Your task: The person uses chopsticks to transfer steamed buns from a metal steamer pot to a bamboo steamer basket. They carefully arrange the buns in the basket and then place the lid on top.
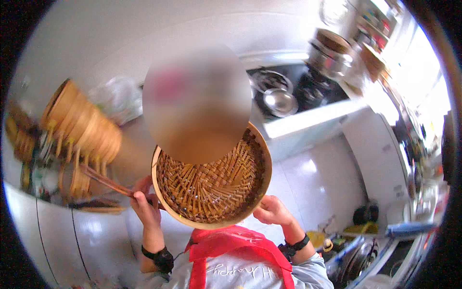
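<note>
A round bamboo steamer basket with a woven base is held in front of my chest, its woven side facing me. My right hand grips its lower right rim. At the lower left rim, my left hand is closed around a pair of long brown wooden chopsticks, which point out to the left. Whether the left fingers also bear the basket cannot be made out. A blurred disc hides the basket's upper part and what lies behind it.
Stacked bamboo steamers stand on the counter at left, near a clear plastic bag. At upper right, a black gas hob carries a metal bowl and a steel pot. A dish rack is at lower right, beyond tiled floor.
</note>
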A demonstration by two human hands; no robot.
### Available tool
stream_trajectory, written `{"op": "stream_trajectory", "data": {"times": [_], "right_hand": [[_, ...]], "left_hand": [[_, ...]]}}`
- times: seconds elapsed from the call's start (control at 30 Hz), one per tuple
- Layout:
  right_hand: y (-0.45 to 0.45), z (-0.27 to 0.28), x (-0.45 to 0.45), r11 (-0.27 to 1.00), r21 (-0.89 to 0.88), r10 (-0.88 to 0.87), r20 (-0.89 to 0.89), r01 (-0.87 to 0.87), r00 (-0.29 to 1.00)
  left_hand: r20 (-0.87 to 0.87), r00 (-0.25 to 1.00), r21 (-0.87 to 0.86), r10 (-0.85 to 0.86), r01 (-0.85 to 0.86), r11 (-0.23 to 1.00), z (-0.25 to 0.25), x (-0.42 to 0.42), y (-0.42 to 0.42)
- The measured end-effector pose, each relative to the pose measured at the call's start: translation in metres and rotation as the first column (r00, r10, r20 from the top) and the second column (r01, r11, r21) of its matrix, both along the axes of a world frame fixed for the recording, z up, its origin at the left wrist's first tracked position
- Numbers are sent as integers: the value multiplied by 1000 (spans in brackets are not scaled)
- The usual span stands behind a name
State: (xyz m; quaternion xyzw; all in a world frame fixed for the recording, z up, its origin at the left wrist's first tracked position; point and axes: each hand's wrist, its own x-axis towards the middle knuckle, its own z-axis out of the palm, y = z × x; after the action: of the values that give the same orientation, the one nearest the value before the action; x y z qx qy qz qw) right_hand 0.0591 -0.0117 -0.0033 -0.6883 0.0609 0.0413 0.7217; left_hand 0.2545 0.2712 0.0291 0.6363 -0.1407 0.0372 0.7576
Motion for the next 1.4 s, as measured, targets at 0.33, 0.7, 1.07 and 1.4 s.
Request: {"op": "stream_trajectory", "data": {"times": [0.33, 0.7, 1.07, 1.4], "right_hand": [[-147, -26, -72, 757, 269, -572, -171, 596, 803], [-266, -42, -80, 477, 170, -821, -264, 862, 506], [-359, -51, -120, 465, 158, -836, -244, 871, 491], [-579, 21, -188, 645, 191, -742, -76, 740, 666]], "left_hand": [[39, 780, 239, -625, 599, 764, 32, 18, -325], [-66, 466, 197, -882, 873, 446, -18, 44, -562], [-165, 430, 206, -888, 895, 395, -21, 3, -651], [120, 594, 187, -795, 773, 606, 33, -71, -768]]}}
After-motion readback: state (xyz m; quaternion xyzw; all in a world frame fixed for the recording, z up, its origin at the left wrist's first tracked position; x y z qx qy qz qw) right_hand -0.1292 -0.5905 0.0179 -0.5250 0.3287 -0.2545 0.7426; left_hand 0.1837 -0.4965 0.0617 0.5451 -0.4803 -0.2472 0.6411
